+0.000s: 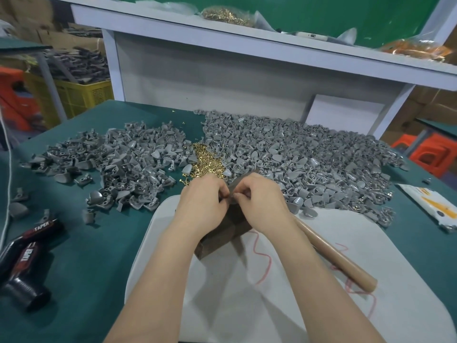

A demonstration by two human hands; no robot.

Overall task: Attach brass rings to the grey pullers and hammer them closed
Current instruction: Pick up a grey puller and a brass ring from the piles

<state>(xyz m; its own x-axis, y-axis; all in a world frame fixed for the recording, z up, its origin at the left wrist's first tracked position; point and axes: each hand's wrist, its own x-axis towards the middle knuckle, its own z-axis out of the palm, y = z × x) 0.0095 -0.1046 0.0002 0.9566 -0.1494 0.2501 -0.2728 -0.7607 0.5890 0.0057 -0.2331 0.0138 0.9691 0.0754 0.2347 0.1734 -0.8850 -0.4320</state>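
Note:
My left hand (201, 201) and my right hand (259, 201) meet above a dark wooden block (222, 233) on a white pad (272, 293). Both pinch one small grey puller (232, 193) between their fingertips; any brass ring on it is hidden by the fingers. A heap of loose brass rings (206, 162) lies just beyond the hands, between two big piles of grey pullers, one on the left (118, 162) and one on the right (309, 159). A hammer's wooden handle (336, 256) lies on the pad under my right forearm.
The table (86, 243) has a green cover. Black tape cans (22, 258) lie at the near left. A white packet (430, 204) sits at the right edge. A shelf (247, 38) with bags of brass parts stands behind. Yellow and orange crates stand off to the left.

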